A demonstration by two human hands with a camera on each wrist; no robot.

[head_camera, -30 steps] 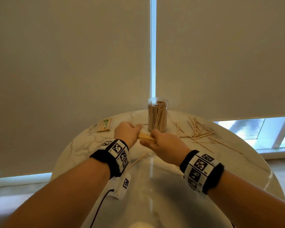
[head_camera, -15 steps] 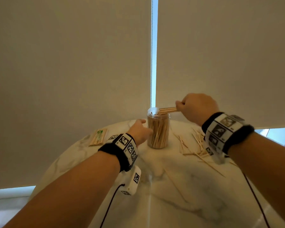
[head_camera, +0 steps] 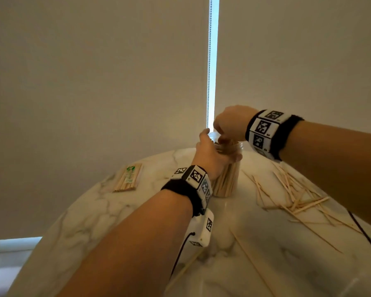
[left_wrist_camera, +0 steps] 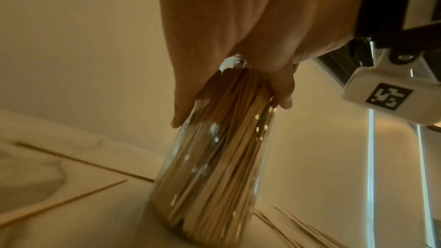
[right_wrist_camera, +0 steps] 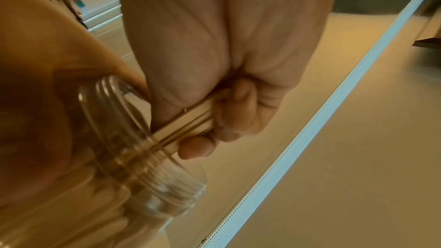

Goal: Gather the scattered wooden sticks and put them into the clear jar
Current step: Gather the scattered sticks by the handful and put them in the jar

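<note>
The clear jar [head_camera: 227, 181] stands at the back of the round marble table [head_camera: 120, 213], packed with upright wooden sticks. My left hand [head_camera: 212, 155] grips its upper part, fingers and thumb wrapped round the glass [left_wrist_camera: 214, 157]. My right hand [head_camera: 229, 127] is right above the jar's mouth [right_wrist_camera: 143, 139] and pinches a small bundle of sticks [right_wrist_camera: 190, 118] whose lower ends pass into the opening. Scattered sticks [head_camera: 296, 198] lie on the table to the right of the jar.
A banded pack of sticks [head_camera: 128, 177] with a green label lies at the back left. Loose single sticks [head_camera: 253, 260] lie across the near table. Roller blinds with a bead chain [head_camera: 210, 61] hang just behind the jar. A black cable [head_camera: 364, 234] runs at the right.
My right hand carried the bundle from the table up over the jar and tipped it down into the mouth. My left hand went from beside the jar to gripping it.
</note>
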